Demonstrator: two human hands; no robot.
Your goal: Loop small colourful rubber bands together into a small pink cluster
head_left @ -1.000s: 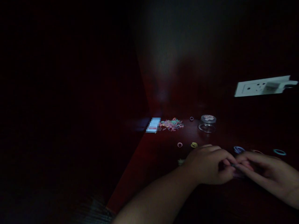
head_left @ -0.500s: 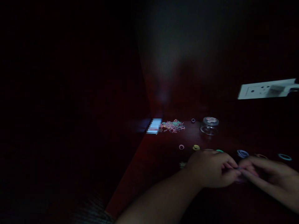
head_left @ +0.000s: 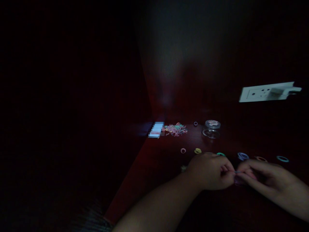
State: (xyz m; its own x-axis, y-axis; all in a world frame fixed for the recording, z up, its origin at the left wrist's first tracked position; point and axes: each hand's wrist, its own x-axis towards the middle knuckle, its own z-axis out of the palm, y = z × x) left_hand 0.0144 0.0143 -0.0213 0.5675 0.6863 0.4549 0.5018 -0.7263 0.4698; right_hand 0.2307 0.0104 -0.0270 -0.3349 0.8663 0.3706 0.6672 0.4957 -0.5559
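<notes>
Pinched between finger and thumb of my left hand (head_left: 210,170) is one side of a thin, pale rubber band (head_left: 237,172). My right hand (head_left: 270,182) pinches its other side, so only a short strand shows between the fingertips. Just under them, dim purple bands (head_left: 239,180) lie on the table, partly covered by my fingers. Behind my hands runs a row of small coloured bands: a pink one (head_left: 183,150), yellow ones (head_left: 198,150), a green one (head_left: 220,155), blue ones (head_left: 243,156), an orange one (head_left: 261,159) and a teal one (head_left: 282,159).
A heap of mixed bands (head_left: 176,129) lies beside a lit phone (head_left: 156,130) at the table's left edge. Near the wall are a dark purple band (head_left: 195,123) and a clear lidded jar (head_left: 211,129). A socket with a plug (head_left: 266,92) is on the wall.
The camera view shifts slightly. Both hands stay together, still pinching the band; a little more of its strand shows between the fingertips now. The green band has come into view behind my left hand.
</notes>
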